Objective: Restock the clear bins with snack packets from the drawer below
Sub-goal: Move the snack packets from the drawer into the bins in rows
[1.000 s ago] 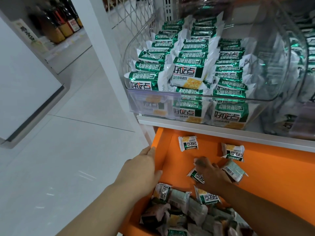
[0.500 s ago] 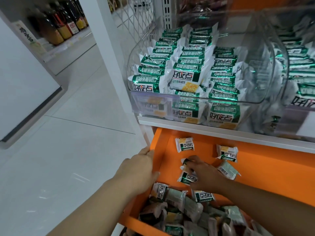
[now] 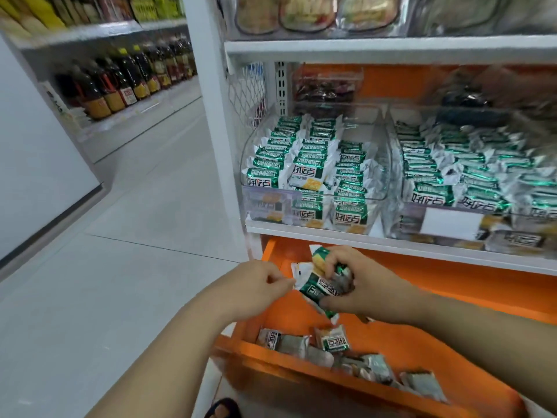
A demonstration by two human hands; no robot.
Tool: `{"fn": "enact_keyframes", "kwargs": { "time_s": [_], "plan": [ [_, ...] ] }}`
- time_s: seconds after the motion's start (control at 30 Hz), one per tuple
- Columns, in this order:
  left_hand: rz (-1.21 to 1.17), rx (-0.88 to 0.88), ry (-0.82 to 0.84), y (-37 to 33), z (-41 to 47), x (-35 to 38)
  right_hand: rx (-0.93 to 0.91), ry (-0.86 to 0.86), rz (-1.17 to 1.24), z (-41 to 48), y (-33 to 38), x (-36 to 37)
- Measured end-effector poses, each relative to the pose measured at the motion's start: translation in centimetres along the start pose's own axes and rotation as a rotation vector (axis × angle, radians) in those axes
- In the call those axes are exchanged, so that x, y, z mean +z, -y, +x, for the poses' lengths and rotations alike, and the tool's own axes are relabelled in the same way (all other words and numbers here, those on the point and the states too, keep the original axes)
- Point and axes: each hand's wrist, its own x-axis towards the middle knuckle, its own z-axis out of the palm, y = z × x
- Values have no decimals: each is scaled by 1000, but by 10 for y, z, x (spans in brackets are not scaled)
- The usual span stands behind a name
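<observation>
In the lower middle of the frame, the right hand (image 3: 370,288) is gripping a bunch of snack packets (image 3: 319,286), fingers curling over the top of the bunch and thumb pressing in from underneath. The left hand (image 3: 253,286) is meeting it from the left with its fingers curled in, the fingertips pinching the white crimped end of the front packet. That front packet is lying on a slant. Its long axis is running from upper left to lower right, the white end is pointing at the left hand, and the green printed face is facing the camera. A second packet behind it is standing steeper, its end pointing up toward the shelf edge (image 3: 391,245). The number of packets in the bunch is hard to tell.

The bunch is hanging above the open orange drawer (image 3: 407,342), clear of its floor. Loose packets (image 3: 333,342) are lying along the drawer's front wall near the bottom of the frame. Above the shelf edge, the left clear bin (image 3: 301,193) is holding rows of green-and-white packets standing on edge. The right clear bin (image 3: 452,224) beside it is holding more.
</observation>
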Motion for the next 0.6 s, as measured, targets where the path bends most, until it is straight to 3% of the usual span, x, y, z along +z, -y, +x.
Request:
{"fn": "enact_keyframes", "kwargs": {
  "time_s": [0.17, 0.3, 0.5, 0.6],
  "plan": [
    [-389, 84, -34, -31, -25, 3, 100, -104, 203, -31, 42, -20],
    [-695, 139, 41, -48, -39, 2, 100, -214, 270, -48, 62, -21],
    [-688, 267, -19, -56, -45, 10, 69, -301, 178, -63, 71, -25],
    [-808, 247, -74, -60, -43, 13, 79, -192, 358, -64, 74, -34]
  ]
}}
